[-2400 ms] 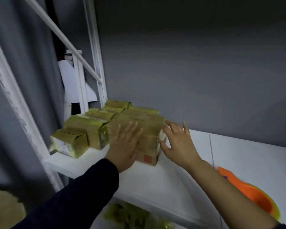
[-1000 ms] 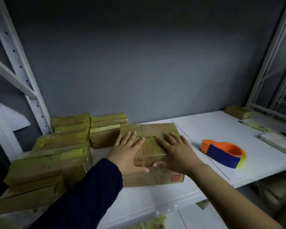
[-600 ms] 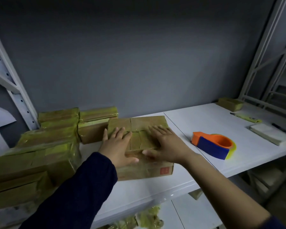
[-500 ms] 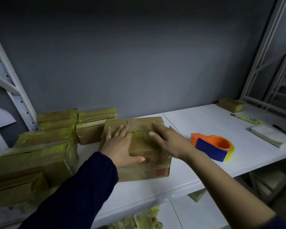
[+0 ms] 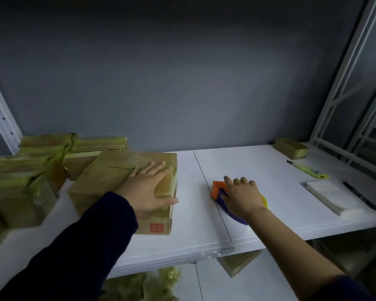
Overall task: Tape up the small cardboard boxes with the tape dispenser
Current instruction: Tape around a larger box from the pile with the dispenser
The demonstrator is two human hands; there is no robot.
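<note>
Right hand (image 5: 242,197) left box (image 5: 126,183), now over tape dispenser (image 5: 220,193), fingers spread, not yet gripping. Left hand (image 5: 147,190) flat, steadying box; grasp handle firmly.

White shelf (image 5: 193,235) bears taped boxes (image 5: 20,181), tape dispenser (image 5: 218,187), yellow tool (image 5: 308,170), white pad (image 5: 332,196), pen (image 5: 359,195).
</note>
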